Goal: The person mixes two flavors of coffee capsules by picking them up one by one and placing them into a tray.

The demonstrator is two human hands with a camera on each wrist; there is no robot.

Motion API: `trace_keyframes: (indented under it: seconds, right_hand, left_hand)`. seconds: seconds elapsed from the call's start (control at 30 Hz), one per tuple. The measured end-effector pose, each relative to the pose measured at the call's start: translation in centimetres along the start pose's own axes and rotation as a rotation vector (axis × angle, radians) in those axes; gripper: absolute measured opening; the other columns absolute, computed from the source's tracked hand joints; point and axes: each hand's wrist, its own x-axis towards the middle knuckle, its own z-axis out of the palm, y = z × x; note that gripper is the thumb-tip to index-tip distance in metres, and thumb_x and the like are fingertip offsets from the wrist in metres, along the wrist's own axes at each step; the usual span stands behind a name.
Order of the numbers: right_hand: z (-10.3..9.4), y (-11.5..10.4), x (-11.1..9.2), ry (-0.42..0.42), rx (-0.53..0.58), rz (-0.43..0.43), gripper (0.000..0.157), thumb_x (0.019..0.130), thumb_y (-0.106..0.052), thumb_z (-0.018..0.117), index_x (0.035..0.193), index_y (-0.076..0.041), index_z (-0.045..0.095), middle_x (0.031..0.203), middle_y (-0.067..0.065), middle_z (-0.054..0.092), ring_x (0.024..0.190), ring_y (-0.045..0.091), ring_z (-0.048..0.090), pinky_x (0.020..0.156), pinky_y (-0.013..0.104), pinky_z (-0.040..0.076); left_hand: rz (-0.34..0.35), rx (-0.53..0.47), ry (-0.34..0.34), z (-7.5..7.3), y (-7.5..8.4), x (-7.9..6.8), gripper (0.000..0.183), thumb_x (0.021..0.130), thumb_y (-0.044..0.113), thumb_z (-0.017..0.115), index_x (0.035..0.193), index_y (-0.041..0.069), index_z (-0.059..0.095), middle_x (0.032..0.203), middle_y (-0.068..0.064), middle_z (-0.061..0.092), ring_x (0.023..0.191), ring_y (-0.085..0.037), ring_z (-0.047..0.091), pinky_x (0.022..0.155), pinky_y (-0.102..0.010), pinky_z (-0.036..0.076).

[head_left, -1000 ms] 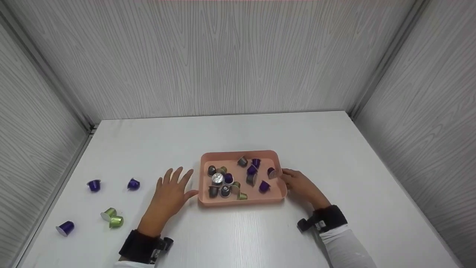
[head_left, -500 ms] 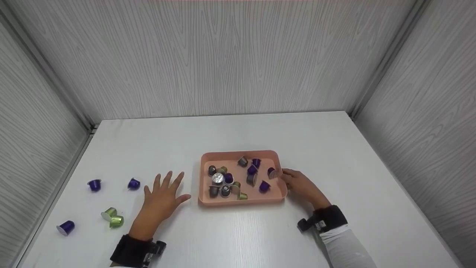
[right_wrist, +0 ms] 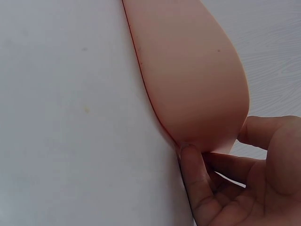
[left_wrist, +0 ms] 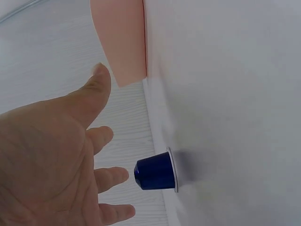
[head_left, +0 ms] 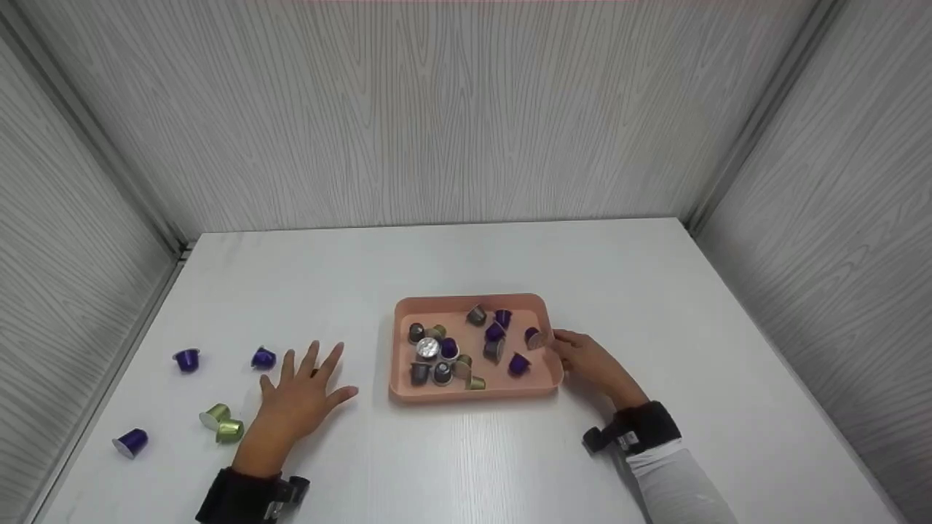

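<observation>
Over the table's left part, my left hand is held palm down with fingers spread and holds nothing. Closest to its fingertips is a purple coffee capsule, which looks blue in the left wrist view, standing on its rim. Two green capsules lie side by side left of that hand. A pink tray sits mid-table, bearing several purple, green, dark grey and silver capsules. My right hand grips the tray's right end; in the right wrist view its fingers bend round the pink wall, one fingertip low by the tabletop.
Farther left on the white table are two more purple capsules, one upright and one on its side near the left edge. Grey wood-grain panels rise behind the table and at both sides.
My left hand has drawn away from the tray's left end, moving left and slightly toward me, closer to the loose capsules. The right hand and the tray have stayed put.
</observation>
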Motion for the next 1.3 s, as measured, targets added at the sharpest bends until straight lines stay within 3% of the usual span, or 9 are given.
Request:
trace_keyframes:
  seconds: [0.2,0.5,0.6,0.83,1.07,1.3]
  right_hand:
    - [0.0,0.1,0.1,0.012,-0.013,0.011,0.047,0.103,-0.036,0.049,0.141,-0.009,0.053,0.082,0.006,0.058,0.073,0.018,0.051,0.066,0.03,0.042]
    - [0.0,0.1,0.2,0.015,-0.013,0.031,0.046,0.102,-0.036,0.049,0.141,-0.011,0.054,0.083,0.005,0.06,0.075,0.018,0.053,0.067,0.029,0.043]
    - [0.0,0.2,0.3,0.02,-0.027,0.031,0.047,0.102,-0.037,0.049,0.141,-0.011,0.054,0.082,0.004,0.06,0.075,0.018,0.053,0.067,0.03,0.043]
    - [-0.1,0.3,0.1,0.015,-0.014,0.013,0.046,0.102,-0.039,0.048,0.141,-0.015,0.054,0.106,0.005,0.066,0.089,0.02,0.061,0.073,0.031,0.048]
    - [-0.1,0.4,0.2,0.021,-0.038,0.031,0.048,0.101,-0.04,0.049,0.142,-0.014,0.053,0.089,0.003,0.063,0.079,0.018,0.055,0.067,0.03,0.044]
    - [0.0,0.4,0.2,0.021,-0.025,0.02,0.046,0.102,-0.039,0.049,0.141,-0.015,0.055,0.092,0.003,0.063,0.081,0.018,0.056,0.07,0.03,0.045]
  left_hand:
    - [0.003,-0.01,-0.032,-0.2,-0.6,-0.2,0.083,0.093,0.061,0.05,0.157,0.015,0.022,0.157,-0.029,0.015,0.138,-0.059,0.01,0.1,-0.078,0.016]
    - [0.067,-0.083,-0.082,-0.4,-1.6,-0.4,0.066,0.097,0.034,0.059,0.15,0.003,0.035,0.148,-0.034,0.03,0.131,-0.06,0.027,0.103,-0.065,0.031]
    - [0.098,-0.079,-0.06,-0.4,-1.7,-0.6,0.059,0.097,0.025,0.061,0.146,0.0,0.041,0.144,-0.033,0.038,0.129,-0.055,0.036,0.103,-0.061,0.035]
    - [0.15,-0.021,0.018,-0.5,-1.4,-1.1,0.048,0.093,0.005,0.063,0.139,-0.004,0.049,0.135,-0.03,0.051,0.122,-0.046,0.05,0.098,-0.055,0.043]
    - [0.193,-0.028,0.099,-0.1,-1.4,-0.9,0.035,0.092,-0.001,0.061,0.127,-0.006,0.058,0.126,-0.025,0.06,0.116,-0.042,0.057,0.095,-0.051,0.047]
    - [0.156,-0.076,0.11,-0.5,-1.0,-0.6,0.029,0.096,-0.002,0.053,0.124,-0.007,0.059,0.126,-0.024,0.06,0.117,-0.042,0.056,0.098,-0.052,0.044]
